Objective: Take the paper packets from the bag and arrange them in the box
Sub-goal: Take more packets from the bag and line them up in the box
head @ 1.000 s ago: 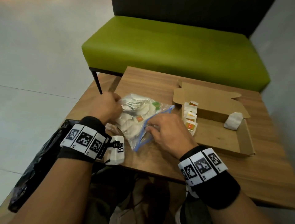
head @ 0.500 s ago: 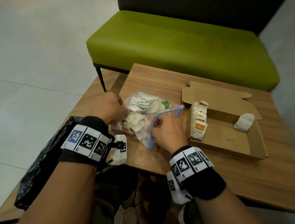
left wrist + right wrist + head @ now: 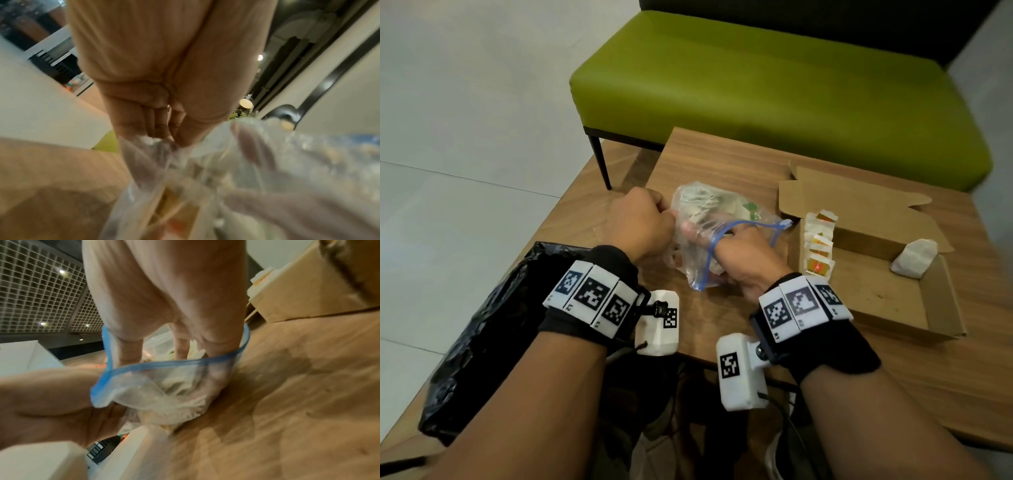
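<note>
Clear plastic fills the middle of the head view: the bag lies on the counter, its blue zip mouth looped round the right hand, which is sunk inside among the packets. The left hand pinches the bag's far side. The box sits open at the counter's right edge with a row of packets standing along its left wall and one loose at the back.

The left wrist view shows fingers bunching plastic tight.

From the right wrist view I cannot tell whether the buried fingers grip a packet. To do this well, I judge, keep the bag pinned, catch one packet and draw it out without snagging the zip.
</note>
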`<state>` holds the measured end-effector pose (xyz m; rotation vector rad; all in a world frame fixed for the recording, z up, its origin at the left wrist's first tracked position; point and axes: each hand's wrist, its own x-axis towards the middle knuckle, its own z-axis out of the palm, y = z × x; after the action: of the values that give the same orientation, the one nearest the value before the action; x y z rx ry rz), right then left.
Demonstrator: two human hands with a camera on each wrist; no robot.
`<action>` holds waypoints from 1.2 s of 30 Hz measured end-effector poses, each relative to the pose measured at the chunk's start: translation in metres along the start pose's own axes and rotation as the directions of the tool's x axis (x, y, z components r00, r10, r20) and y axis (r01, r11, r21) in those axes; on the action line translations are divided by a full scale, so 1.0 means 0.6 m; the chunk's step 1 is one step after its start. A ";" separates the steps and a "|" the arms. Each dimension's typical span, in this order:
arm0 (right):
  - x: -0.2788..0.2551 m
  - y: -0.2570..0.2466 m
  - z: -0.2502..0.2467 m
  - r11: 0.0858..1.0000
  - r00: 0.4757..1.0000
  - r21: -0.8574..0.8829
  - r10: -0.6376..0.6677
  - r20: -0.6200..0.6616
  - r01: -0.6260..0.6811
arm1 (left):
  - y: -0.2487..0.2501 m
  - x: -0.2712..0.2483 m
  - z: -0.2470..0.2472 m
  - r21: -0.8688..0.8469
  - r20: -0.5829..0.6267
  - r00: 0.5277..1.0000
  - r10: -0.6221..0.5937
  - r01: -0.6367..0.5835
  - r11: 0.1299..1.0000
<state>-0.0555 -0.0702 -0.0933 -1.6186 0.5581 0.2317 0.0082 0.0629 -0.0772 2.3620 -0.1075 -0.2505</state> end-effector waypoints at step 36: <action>-0.009 -0.006 -0.041 0.999 0.990 -0.041 -0.006 -0.140 0.000 | -0.014 0.009 0.009 -0.378 0.004 0.985 -0.175 0.164 0.911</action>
<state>-0.0627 -0.0926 -0.0844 -1.6842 0.6618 0.1286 0.0125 0.0643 -0.0878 1.9890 0.1504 -0.2914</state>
